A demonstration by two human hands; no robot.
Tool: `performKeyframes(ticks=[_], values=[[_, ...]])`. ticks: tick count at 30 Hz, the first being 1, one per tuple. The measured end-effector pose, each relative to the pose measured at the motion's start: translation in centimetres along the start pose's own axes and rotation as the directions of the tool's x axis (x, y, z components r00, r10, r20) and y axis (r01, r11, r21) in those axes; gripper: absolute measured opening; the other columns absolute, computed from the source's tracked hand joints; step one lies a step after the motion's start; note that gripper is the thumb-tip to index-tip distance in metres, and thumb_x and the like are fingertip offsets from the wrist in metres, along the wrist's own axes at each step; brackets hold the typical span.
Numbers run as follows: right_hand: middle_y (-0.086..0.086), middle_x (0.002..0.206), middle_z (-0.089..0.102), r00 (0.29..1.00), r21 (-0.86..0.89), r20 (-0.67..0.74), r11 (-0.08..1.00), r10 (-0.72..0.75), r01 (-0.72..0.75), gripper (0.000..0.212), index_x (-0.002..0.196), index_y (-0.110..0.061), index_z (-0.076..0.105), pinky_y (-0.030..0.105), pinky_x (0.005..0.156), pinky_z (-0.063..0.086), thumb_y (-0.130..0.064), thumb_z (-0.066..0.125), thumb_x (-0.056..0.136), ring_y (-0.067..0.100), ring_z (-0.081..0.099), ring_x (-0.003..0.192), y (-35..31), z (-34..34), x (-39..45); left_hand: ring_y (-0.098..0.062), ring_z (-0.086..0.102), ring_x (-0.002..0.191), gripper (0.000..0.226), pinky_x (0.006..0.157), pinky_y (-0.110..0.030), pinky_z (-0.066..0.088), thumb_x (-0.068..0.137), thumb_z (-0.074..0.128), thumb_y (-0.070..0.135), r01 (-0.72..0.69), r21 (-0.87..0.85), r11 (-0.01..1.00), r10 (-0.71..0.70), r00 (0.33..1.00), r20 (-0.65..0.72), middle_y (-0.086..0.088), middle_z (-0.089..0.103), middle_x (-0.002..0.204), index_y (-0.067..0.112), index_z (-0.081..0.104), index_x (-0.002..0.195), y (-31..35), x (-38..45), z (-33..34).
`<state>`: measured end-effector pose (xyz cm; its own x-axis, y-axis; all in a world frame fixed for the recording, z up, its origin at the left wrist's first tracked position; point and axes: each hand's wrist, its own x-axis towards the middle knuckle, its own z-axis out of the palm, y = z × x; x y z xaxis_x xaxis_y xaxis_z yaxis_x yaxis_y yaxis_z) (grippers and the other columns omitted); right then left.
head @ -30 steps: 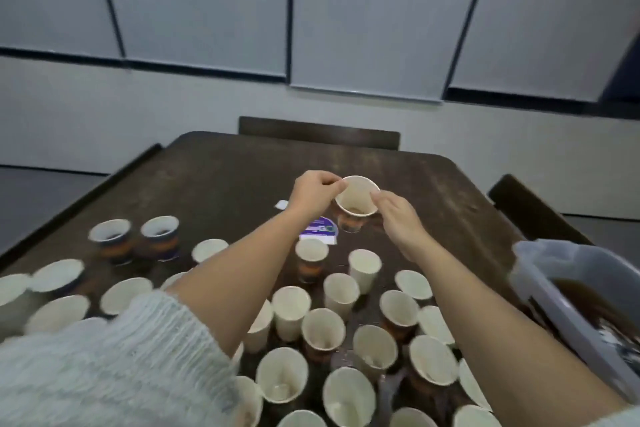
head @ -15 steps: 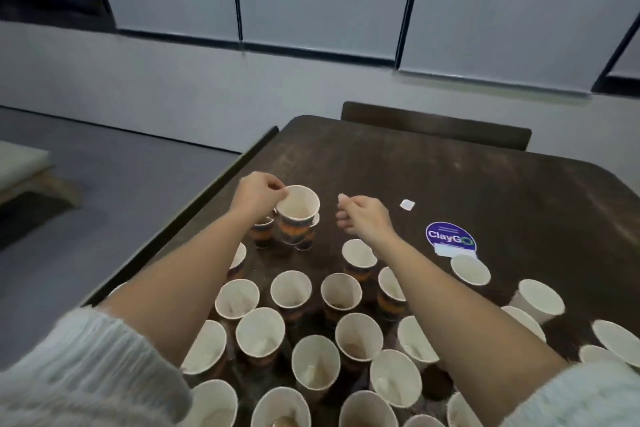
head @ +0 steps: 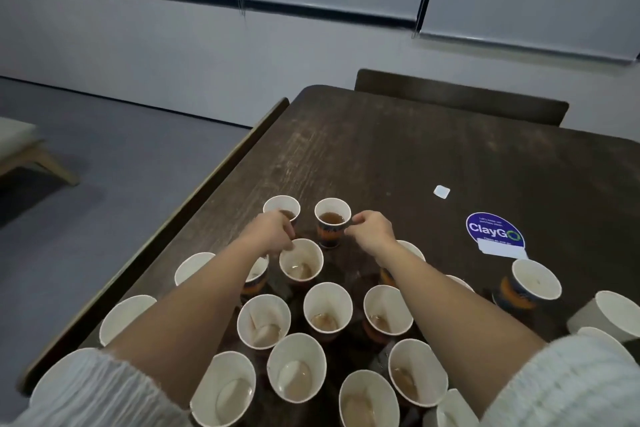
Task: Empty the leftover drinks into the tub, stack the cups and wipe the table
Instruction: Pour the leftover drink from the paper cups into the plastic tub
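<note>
Dark wood table (head: pixel 398 149) is carrying our crowd of paper cups, and we are pinching an emptied cup (head: pixel 300 262) with the left hand (head: pixel 268 234) while the right hand (head: pixel 372 230) is curling onto a tea-filled cup (head: pixel 331 220), likely next to carry, level, to the unseen tub.

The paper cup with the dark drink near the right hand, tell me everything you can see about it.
The paper cup stands upright on the dark wooden table, at the far edge of the cluster of cups. It has a white inside and rolled rim, with a dark and orange printed band on its outer wall. Brown liquid fills part of it, more than the near-empty cups in front. The right hand has its curled fingertips at the cup's right side, near the rim; whether they grip it is unclear. Another cup stands apart to its left.
</note>
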<state>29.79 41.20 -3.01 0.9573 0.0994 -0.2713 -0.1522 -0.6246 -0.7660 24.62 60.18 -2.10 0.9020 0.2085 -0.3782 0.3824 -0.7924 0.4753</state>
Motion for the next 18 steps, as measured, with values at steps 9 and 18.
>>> performKeyframes(ticks=[9,18], values=[[0.007,0.125,0.059,0.994,0.099,0.061,0.991,0.089,-0.095,0.064,0.126,-0.013,0.051,0.034,0.092,0.046,-0.008,0.083,0.071,0.025,0.054,0.117,1.6,3.8,3.4,-0.022,0.051,0.096,0.048,0.062,-0.029,0.042,0.076,0.076,0.009,0.112,-0.344,0.932,-0.190,0.960,-0.205,-0.011,0.052,0.112,0.012,0.042,0.109,-3.7,5.1,-1.6],[0.002,0.128,0.060,0.998,0.201,0.054,0.978,0.039,-0.049,0.081,0.131,-0.017,0.050,0.036,0.100,0.045,-0.010,0.090,0.062,0.023,0.054,0.119,3.0,6.0,6.4,-0.018,0.047,0.121,0.072,0.110,-0.035,0.033,0.065,0.081,-0.008,-0.011,-0.438,0.899,0.084,0.985,0.149,0.001,0.056,0.124,0.021,0.048,0.121,-5.5,8.3,-0.1]])
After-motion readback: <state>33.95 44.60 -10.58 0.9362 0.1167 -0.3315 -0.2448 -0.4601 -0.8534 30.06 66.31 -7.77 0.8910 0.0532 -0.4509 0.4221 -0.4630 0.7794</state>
